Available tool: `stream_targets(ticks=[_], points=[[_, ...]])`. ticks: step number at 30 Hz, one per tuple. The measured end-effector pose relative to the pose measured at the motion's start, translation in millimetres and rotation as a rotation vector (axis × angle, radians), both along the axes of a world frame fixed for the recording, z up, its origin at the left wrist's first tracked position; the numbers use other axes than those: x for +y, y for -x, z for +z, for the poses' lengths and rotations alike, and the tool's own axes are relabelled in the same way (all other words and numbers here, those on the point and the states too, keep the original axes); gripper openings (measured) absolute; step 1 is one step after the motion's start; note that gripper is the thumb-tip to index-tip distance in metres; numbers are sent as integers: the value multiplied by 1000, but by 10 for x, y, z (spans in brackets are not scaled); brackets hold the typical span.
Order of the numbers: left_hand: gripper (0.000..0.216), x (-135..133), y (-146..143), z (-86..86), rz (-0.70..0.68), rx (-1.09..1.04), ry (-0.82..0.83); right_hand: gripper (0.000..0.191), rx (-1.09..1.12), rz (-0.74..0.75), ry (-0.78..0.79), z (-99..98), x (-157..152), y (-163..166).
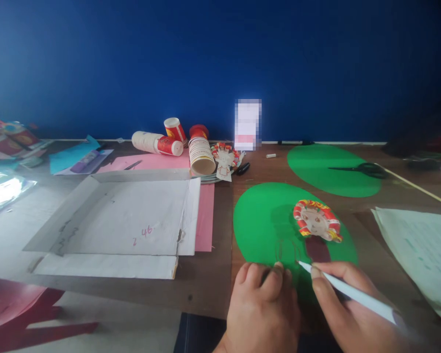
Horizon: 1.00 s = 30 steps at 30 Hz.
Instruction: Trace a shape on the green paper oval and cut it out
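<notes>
My right hand (353, 306) pinches a white marker pen (356, 291), its tip touching the green oval paper (259, 213). Thin drawn lines show on the paper left of the tip. With fingers curled and bunched, my left hand (264, 301) presses on the paper's near edge; its fingertips are partly hidden. On the right of this sheet is a face cut-out (317, 220) with drawn eyes and a curled red, white and yellow rim. Below it is a dark maroon patch (318, 250), its lower part close to my right hand.
Scissors (365, 169) lie on a second green oval (316, 166). A thin stick (419, 186) and pale written sheet (419, 245) are at right. Behind are paper cups (202, 154), another face cut-out (225, 159) and a black cap (243, 168). A cardboard tray (121, 211) covers pink paper (205, 220).
</notes>
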State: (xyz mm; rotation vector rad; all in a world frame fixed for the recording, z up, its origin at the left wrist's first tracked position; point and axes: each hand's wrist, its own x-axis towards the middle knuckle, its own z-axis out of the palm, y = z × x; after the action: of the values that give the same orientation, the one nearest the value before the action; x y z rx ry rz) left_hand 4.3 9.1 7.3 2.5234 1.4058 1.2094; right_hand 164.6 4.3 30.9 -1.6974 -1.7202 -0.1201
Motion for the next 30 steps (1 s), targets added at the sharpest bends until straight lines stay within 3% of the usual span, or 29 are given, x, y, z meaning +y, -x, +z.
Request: stream_targets(ticks=[30], points=[[20, 5, -4, -7, 6, 26, -13, 20, -21, -21, 5, -57, 62, -20]])
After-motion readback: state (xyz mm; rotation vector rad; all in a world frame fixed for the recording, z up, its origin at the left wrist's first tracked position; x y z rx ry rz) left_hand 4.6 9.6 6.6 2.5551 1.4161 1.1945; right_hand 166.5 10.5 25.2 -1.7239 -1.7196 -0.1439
